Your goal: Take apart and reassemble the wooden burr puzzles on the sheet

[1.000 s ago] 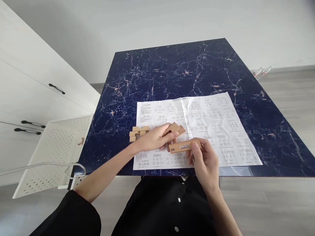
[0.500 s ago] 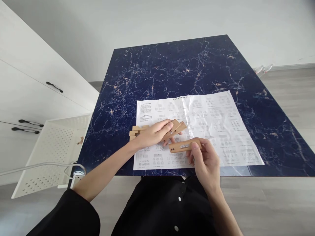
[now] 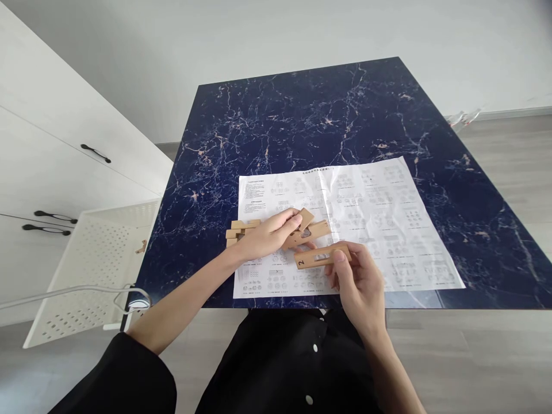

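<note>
My left hand point(image 3: 271, 231) is closed on two notched wooden puzzle pieces point(image 3: 317, 230), which lie crosswise against each other beyond the thumb. In my right hand point(image 3: 360, 276) is a slotted wooden puzzle piece point(image 3: 307, 260), marked with a "2" at its left end and pinched between thumb and fingers. This piece is just below and right of the left hand's pieces. More wooden pieces point(image 3: 235, 233) rest on the table at the left, partly hidden behind my left wrist. Beneath both hands lies a creased instruction sheet point(image 3: 366, 213) with small printed diagrams.
The dark blue marble-patterned table point(image 3: 276, 126) extends away from me. At its left stand a white perforated bin point(image 3: 81, 276) and white cabinets point(image 3: 52, 161) with black handles. A grey cable point(image 3: 73, 292) runs across the lower left.
The pieces in my left hand have turned against each other, so a notch between them now shows. The right hand's slotted piece has tilted slightly and shifted a little left.
</note>
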The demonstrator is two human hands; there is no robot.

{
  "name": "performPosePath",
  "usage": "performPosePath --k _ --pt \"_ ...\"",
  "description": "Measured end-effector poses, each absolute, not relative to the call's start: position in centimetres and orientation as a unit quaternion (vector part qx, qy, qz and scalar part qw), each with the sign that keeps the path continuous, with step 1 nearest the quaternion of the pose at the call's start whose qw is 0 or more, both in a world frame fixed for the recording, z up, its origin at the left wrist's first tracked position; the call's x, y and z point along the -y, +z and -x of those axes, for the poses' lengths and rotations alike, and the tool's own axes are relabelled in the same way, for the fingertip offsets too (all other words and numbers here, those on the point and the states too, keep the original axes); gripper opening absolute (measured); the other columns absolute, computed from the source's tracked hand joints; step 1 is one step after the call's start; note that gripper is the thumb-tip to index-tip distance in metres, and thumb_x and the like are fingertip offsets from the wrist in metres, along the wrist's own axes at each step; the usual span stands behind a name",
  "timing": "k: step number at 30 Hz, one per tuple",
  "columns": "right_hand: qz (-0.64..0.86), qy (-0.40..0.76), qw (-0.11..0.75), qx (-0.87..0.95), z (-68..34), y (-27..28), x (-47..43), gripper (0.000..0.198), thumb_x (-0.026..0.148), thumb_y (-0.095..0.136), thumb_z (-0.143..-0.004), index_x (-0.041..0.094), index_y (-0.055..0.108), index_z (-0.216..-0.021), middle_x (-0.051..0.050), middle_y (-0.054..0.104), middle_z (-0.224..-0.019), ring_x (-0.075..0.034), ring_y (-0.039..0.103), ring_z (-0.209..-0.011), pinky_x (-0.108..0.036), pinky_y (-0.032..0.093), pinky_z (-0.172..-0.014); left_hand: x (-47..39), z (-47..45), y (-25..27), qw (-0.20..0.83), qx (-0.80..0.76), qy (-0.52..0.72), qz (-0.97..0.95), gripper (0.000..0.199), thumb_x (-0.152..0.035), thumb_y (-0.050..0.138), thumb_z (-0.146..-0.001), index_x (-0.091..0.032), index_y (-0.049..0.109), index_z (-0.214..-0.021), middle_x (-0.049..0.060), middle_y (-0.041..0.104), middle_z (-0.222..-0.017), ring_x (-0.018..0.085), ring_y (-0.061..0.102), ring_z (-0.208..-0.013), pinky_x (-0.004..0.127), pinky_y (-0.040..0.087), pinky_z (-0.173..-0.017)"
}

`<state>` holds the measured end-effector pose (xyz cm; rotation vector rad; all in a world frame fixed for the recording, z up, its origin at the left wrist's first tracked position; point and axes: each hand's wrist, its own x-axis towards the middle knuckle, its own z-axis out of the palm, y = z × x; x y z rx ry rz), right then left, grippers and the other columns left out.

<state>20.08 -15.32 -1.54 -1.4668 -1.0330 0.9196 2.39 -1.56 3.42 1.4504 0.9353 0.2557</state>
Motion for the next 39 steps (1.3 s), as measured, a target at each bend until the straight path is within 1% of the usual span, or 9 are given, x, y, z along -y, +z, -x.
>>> performPosePath --k 7,10,15,19,21,25,31,35,39 --pt "0.615 0.385 0.532 0.437 -20.1 -1.5 15.4 0.024 0.047 0.06 -0.11 0.025 0.063 -0.104 0.002 0.064 -0.071 -0.016 0.058 -0.054 -0.028 0.05 -0.049 1.5 -2.3 3.0 0.677 -0.361 0.113 -0.631 0.035 -0.051 0.048 -0.113 -0.022 0.065 -0.121 0.007 0.077 -0.113 0.021 0.077 -0.098 0.037 0.06 -0.087" --pt "0.616 0.386 0.53 0.436 -20.1 -1.5 15.3 0.024 0.047 0.06 -0.11 0.025 0.063 -0.103 0.002 0.064 -0.07 -0.015 0.058 -0.054 -0.028 0.05 -0.049 1.5 -2.3 2.7 0.657 -0.35 0.101 -0.66 0.039 -0.05 0.046 -0.114 -0.021 0.066 -0.129 0.008 0.078 -0.108 0.02 0.075 -0.092 0.033 0.057 -0.078" --pt "0.618 0.383 0.529 0.438 -20.0 -1.5 15.3 0.023 0.046 0.06 -0.11 0.024 0.063 -0.104 0.001 0.066 -0.073 -0.014 0.058 -0.055 -0.026 0.049 -0.051 1.6 -2.3 2.4 0.617 -0.349 0.127 -0.694 0.039 -0.044 0.044 -0.115 -0.019 0.067 -0.135 0.01 0.079 -0.113 0.02 0.074 -0.095 0.035 0.059 -0.086" --pt "0.618 0.383 0.527 0.44 -20.0 -1.5 15.4 0.024 0.047 0.06 -0.11 0.024 0.064 -0.105 0.001 0.066 -0.074 -0.014 0.058 -0.055 -0.026 0.049 -0.05 1.8 -2.3 2.4 0.556 -0.392 0.125 -0.722 0.043 -0.045 0.043 -0.115 -0.02 0.065 -0.143 0.008 0.079 -0.098 0.02 0.074 -0.08 0.036 0.06 -0.077" --pt "0.616 0.383 0.529 0.44 -20.0 -1.6 15.4 0.024 0.047 0.06 -0.11 0.024 0.064 -0.104 0.002 0.065 -0.073 -0.014 0.058 -0.054 -0.026 0.05 -0.05 1.9 -2.4 2.4 0.534 -0.399 0.141 -0.732 0.041 -0.042 0.042 -0.116 -0.021 0.065 -0.142 0.009 0.079 -0.105 0.022 0.077 -0.09 0.038 0.062 -0.085" --pt "0.617 0.381 0.532 0.437 -20.0 -1.6 15.3 0.023 0.046 0.06 -0.11 0.024 0.063 -0.102 0.002 0.065 -0.072 -0.014 0.059 -0.054 -0.026 0.05 -0.05 2.2 -2.6 2.0 0.531 -0.378 0.187 -0.735 0.035 -0.032 0.041 -0.116 -0.022 0.063 -0.141 0.012 0.071 -0.143 0.022 0.077 -0.117 0.037 0.06 -0.103" --pt "0.611 0.371 0.563 0.415 -19.8 -1.4 15.3 0.019 0.043 0.061 -0.11 0.025 0.06 -0.106 0.001 0.071 -0.078 -0.013 0.059 -0.052 -0.025 0.049 -0.048 2.3 -2.6 1.9 0.533 -0.371 0.229 -0.725 0.034 -0.031 0.042 -0.116 -0.022 0.06 -0.144 0.012 0.068 -0.148 0.023 0.079 -0.116 0.038 0.061 -0.104" --pt "0.594 0.367 0.608 0.379 -19.6 -1.2 15.2 0.017 0.042 0.059 -0.112 0.027 0.051 -0.112 -0.001 0.077 -0.09 -0.011 0.06 -0.048 -0.025 0.046 -0.046 2.3 -2.6 1.8 0.571 -0.368 0.259 -0.687 0.034 -0.037 0.048 -0.115 -0.023 0.058 -0.145 0.014 0.063 -0.154 0.023 0.08 -0.111 0.04 0.061 -0.106" --pt "0.587 0.363 0.637 0.345 -19.5 -1.3 15.0 0.019 0.041 0.057 -0.113 0.029 0.044 -0.114 -0.004 0.08 -0.105 -0.011 0.062 -0.049 -0.026 0.045 -0.046 2.4 -2.7 1.8 0.638 -0.347 0.273 -0.63 0.033 -0.038 0.054 -0.112 -0.022 0.058 -0.14 0.017 0.056 -0.159 0.022 0.081 -0.103 0.038 0.066 -0.091"
